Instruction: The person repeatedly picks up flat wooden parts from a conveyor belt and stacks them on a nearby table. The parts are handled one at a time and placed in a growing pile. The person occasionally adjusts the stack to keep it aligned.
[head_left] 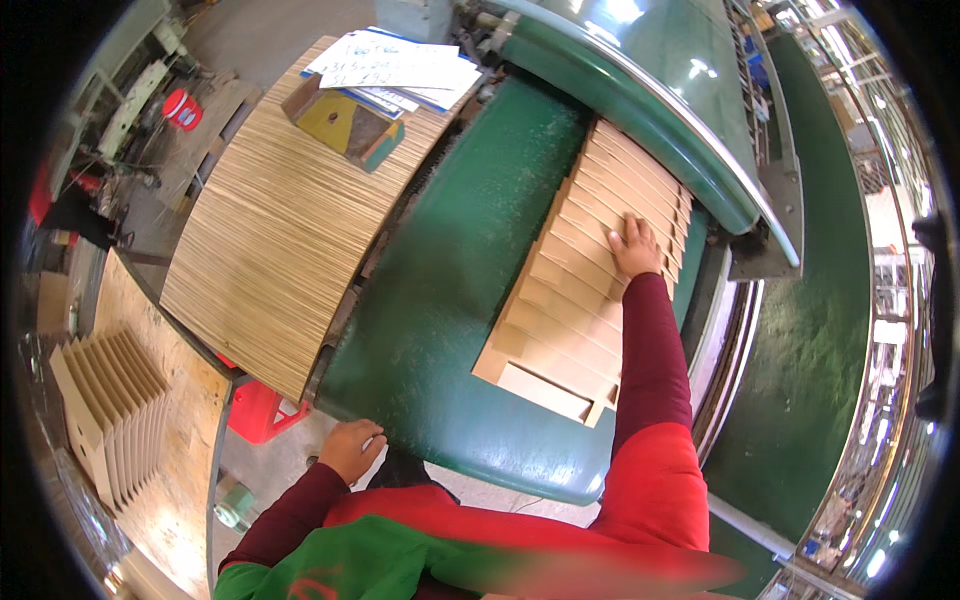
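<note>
My right hand (637, 250) lies flat with its fingers spread on a row of overlapping brown cardboard pieces (565, 290). These pieces are fanned out like shingles on a green conveyor belt (430, 290), and their far end reaches under a large green roller (640, 110). My left hand (352, 450) hangs near the belt's front left corner, loosely bent, with nothing visible in it. Part of its fingers is turned from view.
Left of the belt stands a wide stack of cardboard sheets (270, 230), with papers (400, 65) and a yellow-and-brown block (345, 125) on top. A slotted cardboard divider (115, 420) sits on a wooden table (185, 480). Below is a red stool (262, 412).
</note>
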